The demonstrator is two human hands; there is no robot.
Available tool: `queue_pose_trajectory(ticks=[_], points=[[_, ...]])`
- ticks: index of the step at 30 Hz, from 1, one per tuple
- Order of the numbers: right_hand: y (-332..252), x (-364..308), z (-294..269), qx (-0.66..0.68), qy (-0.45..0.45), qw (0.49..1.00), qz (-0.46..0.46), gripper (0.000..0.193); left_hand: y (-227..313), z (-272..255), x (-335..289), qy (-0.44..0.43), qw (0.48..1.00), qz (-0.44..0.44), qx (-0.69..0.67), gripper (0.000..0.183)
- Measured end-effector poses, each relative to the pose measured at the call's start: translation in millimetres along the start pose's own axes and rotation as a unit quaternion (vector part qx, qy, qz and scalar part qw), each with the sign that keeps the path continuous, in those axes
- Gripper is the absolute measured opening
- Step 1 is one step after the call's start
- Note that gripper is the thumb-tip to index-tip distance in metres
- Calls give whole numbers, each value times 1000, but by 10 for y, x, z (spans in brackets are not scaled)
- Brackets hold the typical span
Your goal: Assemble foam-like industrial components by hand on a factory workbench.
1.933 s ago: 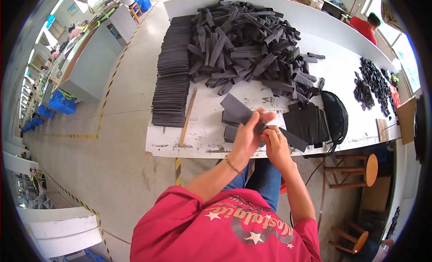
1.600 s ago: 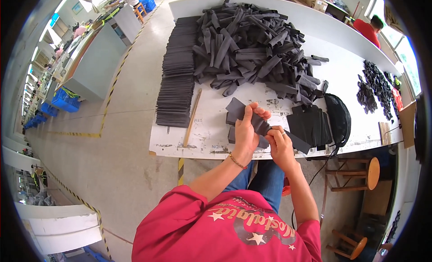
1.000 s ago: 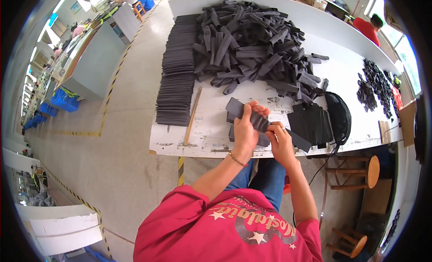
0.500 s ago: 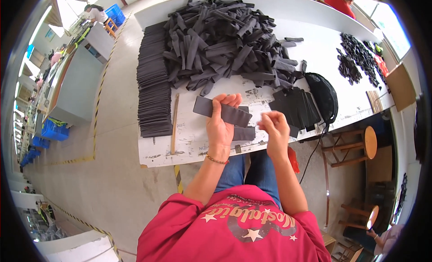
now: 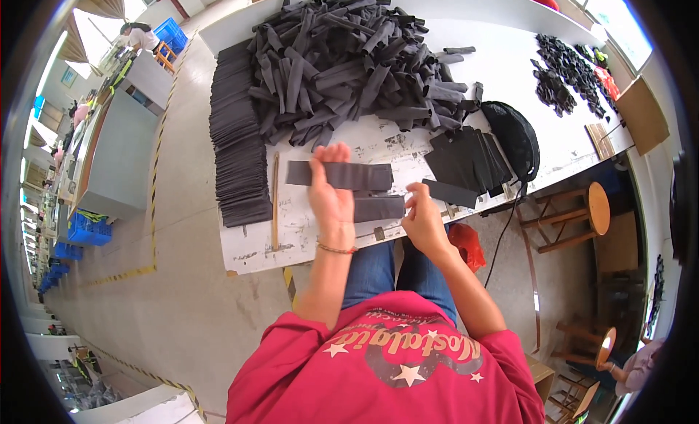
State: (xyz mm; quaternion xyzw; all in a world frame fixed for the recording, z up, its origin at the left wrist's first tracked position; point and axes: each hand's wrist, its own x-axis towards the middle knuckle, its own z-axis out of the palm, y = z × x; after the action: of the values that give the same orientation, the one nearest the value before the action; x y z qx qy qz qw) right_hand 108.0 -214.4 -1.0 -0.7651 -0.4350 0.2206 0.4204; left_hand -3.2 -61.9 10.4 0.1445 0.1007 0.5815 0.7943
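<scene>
White worktable point(image 5: 510, 30), flat dark grey rectangular strip point(image 5: 342, 175) in left hand point(image 5: 331, 198)

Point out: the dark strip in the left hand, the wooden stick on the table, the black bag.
dark strip point(image 5: 348, 175), head view, middle of its flat face right of the fingers.
wooden stick point(image 5: 275, 202), head view, mid-length of the shaft.
black bag point(image 5: 515, 136), head view, centre of its rounded top.
</scene>
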Motion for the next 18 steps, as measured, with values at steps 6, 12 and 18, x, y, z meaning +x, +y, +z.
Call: queue_pose_trajectory(ticks=[6, 12, 18], points=[[-406, 128, 45, 295, 6, 955, 0, 29, 45, 212, -8, -9, 1000, 7, 21, 31], [-424, 263, 162, 392, -10, 920, 21, 29, -21, 260, -99, 4, 999, -20, 46, 33], [-546, 196, 151, 293, 43, 955, 10, 20, -49, 360, -198, -2, 988, 44, 145, 33]])
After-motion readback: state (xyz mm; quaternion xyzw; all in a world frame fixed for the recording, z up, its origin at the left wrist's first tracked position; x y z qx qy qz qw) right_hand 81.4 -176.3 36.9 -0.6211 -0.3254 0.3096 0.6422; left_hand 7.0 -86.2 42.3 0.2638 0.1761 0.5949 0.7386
